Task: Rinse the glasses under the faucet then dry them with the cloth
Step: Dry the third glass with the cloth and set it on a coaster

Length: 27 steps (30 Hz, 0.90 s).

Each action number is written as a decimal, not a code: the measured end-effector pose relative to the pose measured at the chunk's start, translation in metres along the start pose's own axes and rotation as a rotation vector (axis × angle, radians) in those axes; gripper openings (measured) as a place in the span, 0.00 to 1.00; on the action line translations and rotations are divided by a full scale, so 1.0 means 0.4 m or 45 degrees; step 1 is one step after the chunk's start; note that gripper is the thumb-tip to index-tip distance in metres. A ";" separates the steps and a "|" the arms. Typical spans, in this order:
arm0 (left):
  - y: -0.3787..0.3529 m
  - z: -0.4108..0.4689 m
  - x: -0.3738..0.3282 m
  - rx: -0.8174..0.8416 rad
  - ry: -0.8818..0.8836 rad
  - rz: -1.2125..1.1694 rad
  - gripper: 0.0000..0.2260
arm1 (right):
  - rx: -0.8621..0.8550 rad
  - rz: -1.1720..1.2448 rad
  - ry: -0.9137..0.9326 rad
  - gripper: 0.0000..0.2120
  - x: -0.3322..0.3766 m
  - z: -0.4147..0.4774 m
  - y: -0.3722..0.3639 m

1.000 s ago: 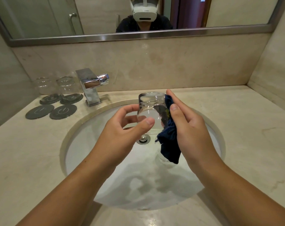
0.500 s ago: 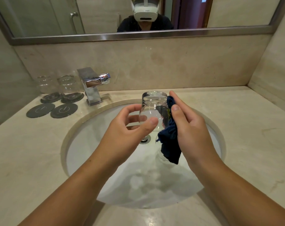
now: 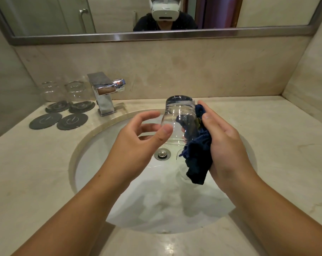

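Note:
A clear glass (image 3: 176,115) is held upside down above the white sink (image 3: 77,150). My left hand (image 3: 136,145) holds its lower left side between thumb and curled fingers, the index finger lifted off. My right hand (image 3: 224,145) grips a dark blue cloth (image 3: 199,159) and presses it against the glass's right side; part of the cloth shows through the glass wall. Another glass (image 3: 180,160) lies in the basin beside the drain, mostly hidden under the hanging cloth. The chrome faucet (image 3: 103,91) stands at the back left, with no water running.
Two more glasses (image 3: 52,91) (image 3: 76,91) stand upside down on dark round coasters left of the faucet. Two bare coasters (image 3: 45,121) (image 3: 72,121) lie in front of them. The beige stone counter (image 3: 276,145) stretches right to a side wall; a mirror hangs above.
My left index finger has lifted off the glass and the fingers have spread. The glass sits slightly more to the right. The right hand and cloth have hardly moved.

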<state>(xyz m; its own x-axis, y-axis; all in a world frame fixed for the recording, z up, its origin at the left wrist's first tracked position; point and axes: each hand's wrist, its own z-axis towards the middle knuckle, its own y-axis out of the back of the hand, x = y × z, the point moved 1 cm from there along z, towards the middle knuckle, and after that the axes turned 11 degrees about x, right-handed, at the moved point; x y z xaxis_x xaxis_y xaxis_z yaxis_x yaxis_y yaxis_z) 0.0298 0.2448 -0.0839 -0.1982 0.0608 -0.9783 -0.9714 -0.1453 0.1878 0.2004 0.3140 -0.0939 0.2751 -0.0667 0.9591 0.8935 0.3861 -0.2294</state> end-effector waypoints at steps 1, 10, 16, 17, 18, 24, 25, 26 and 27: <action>0.002 -0.001 0.001 -0.012 -0.003 0.003 0.23 | -0.015 -0.030 0.026 0.14 0.001 -0.002 0.000; -0.029 -0.013 -0.011 -0.017 -0.007 -0.031 0.30 | 0.111 -0.402 0.253 0.19 0.008 -0.024 -0.015; -0.016 0.000 -0.005 0.118 0.016 -0.100 0.31 | 0.057 -0.105 0.087 0.15 -0.004 -0.005 -0.002; -0.017 0.000 -0.004 0.110 0.018 -0.087 0.32 | 0.036 -0.100 0.089 0.14 -0.004 -0.004 -0.001; -0.018 0.000 -0.004 0.093 0.011 -0.063 0.31 | 0.015 -0.098 0.093 0.14 -0.003 -0.003 0.000; -0.013 -0.008 0.000 0.038 0.001 -0.008 0.24 | 0.016 -0.349 0.257 0.17 0.010 -0.018 -0.005; -0.016 -0.009 -0.001 0.040 0.002 -0.024 0.27 | 0.035 -0.399 0.276 0.18 0.010 -0.021 -0.006; -0.021 -0.010 -0.003 0.034 -0.004 -0.036 0.29 | 0.058 -0.435 0.273 0.19 0.008 -0.024 -0.007; -0.025 -0.010 -0.005 0.019 -0.013 -0.045 0.30 | 0.082 -0.460 0.255 0.19 0.005 -0.025 -0.008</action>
<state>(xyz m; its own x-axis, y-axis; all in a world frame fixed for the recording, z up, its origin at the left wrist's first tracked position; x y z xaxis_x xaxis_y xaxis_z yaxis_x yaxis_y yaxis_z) 0.0403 0.2420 -0.0841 -0.1654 0.0755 -0.9833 -0.9796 -0.1278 0.1549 0.2016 0.3035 -0.0929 0.0174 -0.3833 0.9235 0.9229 0.3615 0.1326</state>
